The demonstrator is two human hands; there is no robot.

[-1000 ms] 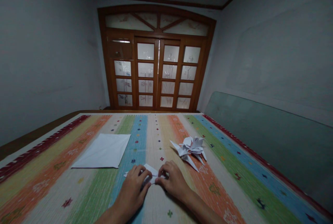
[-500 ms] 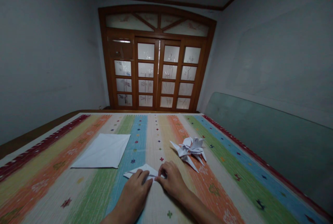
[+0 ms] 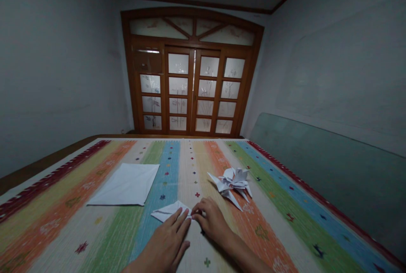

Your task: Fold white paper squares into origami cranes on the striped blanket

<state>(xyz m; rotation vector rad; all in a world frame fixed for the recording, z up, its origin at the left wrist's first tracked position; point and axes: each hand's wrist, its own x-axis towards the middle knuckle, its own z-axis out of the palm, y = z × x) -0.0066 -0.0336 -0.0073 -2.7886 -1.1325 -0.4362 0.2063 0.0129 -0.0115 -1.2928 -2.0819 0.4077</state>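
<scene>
Folded white paper (image 3: pixel 169 211) lying flat on striped woven cover (image 3: pixel 190 154), between both hands. Left hand (image 3: pixel 163 239): fingers (image 3: pixel 179 220) straight, spread open, tips resting on paper's right part. Right hand (image 3: pixel 211 222): fingers (image 3: pixel 199 213) curled, tips at paper's right corner; whether gripping, cannot tell. Just beyond paper, to right: spiky white origami model (image 3: pixel 233 184). Left of paper, near: flat white sheet (image 3: pixel 125 184). Well beyond paper: wooden glazed double doors (image 3: pixel 190 91).
</scene>
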